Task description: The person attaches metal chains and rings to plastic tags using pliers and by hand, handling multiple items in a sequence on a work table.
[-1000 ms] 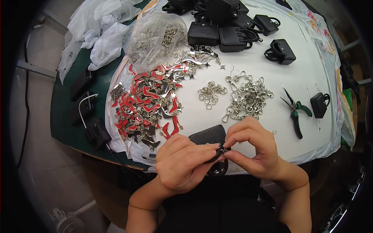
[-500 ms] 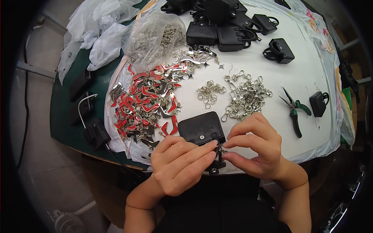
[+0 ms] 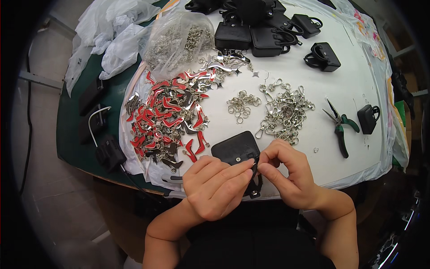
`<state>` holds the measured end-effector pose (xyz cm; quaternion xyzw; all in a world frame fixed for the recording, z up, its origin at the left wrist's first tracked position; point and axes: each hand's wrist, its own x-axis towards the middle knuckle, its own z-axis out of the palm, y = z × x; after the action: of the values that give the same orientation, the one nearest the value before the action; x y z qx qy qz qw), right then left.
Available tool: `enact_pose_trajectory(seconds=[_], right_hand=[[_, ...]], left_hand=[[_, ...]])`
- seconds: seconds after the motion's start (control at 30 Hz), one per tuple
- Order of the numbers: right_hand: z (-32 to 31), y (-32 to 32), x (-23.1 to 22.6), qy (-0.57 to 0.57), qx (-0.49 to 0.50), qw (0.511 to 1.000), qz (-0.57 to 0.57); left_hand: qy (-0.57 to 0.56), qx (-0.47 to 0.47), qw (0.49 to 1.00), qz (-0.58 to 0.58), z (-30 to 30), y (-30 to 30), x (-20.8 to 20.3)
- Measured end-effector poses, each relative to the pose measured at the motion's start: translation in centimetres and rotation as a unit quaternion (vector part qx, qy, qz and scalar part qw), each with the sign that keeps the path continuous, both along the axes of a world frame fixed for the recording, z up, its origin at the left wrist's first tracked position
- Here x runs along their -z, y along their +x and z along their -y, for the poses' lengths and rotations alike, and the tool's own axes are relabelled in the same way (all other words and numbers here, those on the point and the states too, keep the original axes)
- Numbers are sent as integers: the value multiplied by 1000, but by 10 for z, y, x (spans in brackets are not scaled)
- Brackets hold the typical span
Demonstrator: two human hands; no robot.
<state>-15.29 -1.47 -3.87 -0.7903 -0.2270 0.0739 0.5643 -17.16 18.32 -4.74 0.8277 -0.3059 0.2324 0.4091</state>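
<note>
A small black handbag [image 3: 235,145] lies on the table's near edge, its flap with a silver stud facing up. My left hand [image 3: 219,186] is closed around the bag's handle, fingers laid along it and fingertips meeting the thumb side. Close against the handle, my right hand [image 3: 289,172] is pinched, thumb and index together; whatever is between them is hidden or too small to name. Beyond the hands lie a heap of silver swivel clasps [image 3: 286,112] and a smaller pile of split rings [image 3: 242,105].
Red and black shoe-shaped charms [image 3: 165,116] are heaped at left, under a clear bag of metal parts [image 3: 179,45]. Several black mini bags [image 3: 273,40] sit at the back. Pliers [image 3: 339,127] and another mini bag [image 3: 368,119] lie right. A small ring [image 3: 316,150] lies nearer.
The handbag and my left hand have shifted slightly right. My right hand has turned and drawn in its fingers at the handle; the metal piece seen at its fingertips is now hidden.
</note>
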Motion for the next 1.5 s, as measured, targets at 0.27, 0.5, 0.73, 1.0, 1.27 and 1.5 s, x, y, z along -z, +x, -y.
enact_pose_trajectory(seconds=[0.27, 0.5, 0.73, 1.0, 1.27, 1.5], right_hand=[[0, 3, 4, -84, 33, 950, 298], [16, 12, -12, -71, -35, 983, 164], [22, 12, -29, -115, -67, 970, 205], [39, 7, -46, -142, -68, 966, 204], [37, 3, -49, -165, -110, 961, 191], [23, 1, -35, -120, -136, 960, 211]], left_hand=[[-14, -25, 1000, -10, 8, -6, 4], [98, -18, 974, -204, -37, -25, -16], [225, -3, 958, -180, -58, -48, 4], [231, 29, 967, -103, -80, -50, 15], [148, -38, 958, -244, -86, -42, -19], [208, 19, 944, -257, -70, -26, -43]])
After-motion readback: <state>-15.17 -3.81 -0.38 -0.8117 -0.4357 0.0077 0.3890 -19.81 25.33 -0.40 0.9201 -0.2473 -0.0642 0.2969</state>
